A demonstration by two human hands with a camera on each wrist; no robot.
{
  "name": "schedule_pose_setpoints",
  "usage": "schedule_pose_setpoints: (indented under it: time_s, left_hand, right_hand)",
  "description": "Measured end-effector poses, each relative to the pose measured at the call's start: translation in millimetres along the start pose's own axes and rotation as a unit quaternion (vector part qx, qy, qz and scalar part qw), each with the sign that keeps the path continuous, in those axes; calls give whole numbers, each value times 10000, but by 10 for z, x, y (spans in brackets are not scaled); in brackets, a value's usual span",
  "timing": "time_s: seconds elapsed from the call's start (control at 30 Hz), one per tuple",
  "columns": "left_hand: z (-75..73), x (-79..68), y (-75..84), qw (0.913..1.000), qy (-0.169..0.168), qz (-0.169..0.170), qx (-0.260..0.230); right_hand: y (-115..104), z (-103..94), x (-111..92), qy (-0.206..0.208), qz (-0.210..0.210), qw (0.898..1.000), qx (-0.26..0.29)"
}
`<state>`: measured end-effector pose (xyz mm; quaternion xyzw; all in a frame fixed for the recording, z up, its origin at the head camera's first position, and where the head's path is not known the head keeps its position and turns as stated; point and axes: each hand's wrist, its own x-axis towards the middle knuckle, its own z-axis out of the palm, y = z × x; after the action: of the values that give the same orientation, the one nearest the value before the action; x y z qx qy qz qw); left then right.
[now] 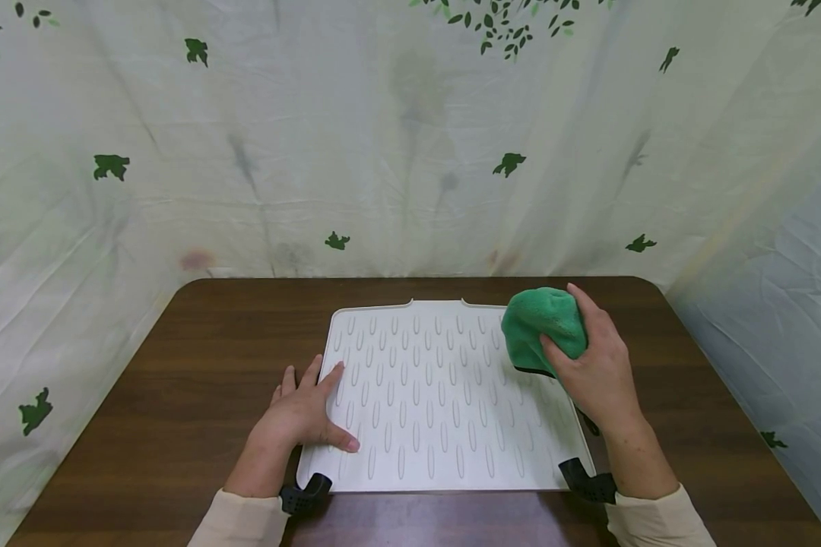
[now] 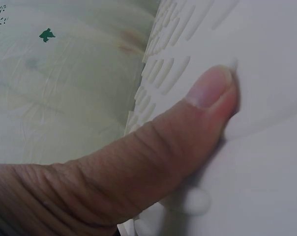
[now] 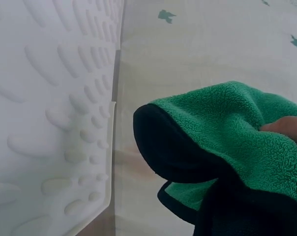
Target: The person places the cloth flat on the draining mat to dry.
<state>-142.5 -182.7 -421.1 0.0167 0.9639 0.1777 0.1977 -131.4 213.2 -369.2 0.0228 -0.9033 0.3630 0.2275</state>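
Note:
A white tray [image 1: 424, 395] with rows of raised oval ridges lies flat on the table. My left hand [image 1: 308, 414] rests at its left edge with fingers spread. In the left wrist view the thumb [image 2: 158, 142] lies extended against the white surface. A green cloth [image 1: 542, 328] with black edging is bunched in my right hand [image 1: 598, 368], over the tray's far right corner. The right wrist view shows this fluffy cloth [image 3: 227, 123] apart from the ridged surface, with a fingertip pressed into it; most of that hand is out of sight there.
The dark brown wooden table [image 1: 246, 327] extends on both sides of the tray. Behind it hangs a pale curtain [image 1: 280, 152] with green leaf prints. Black straps [image 1: 305, 494] are worn on both wrists.

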Motion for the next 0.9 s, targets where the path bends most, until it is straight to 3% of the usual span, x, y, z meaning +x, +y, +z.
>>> schedule_pose_setpoints:
  time_s: [0.9]
  left_hand:
    - [15,6,-3,10000,38,12,61]
  right_hand:
    - [-10,16,-11,-42,-3,10000,-72]
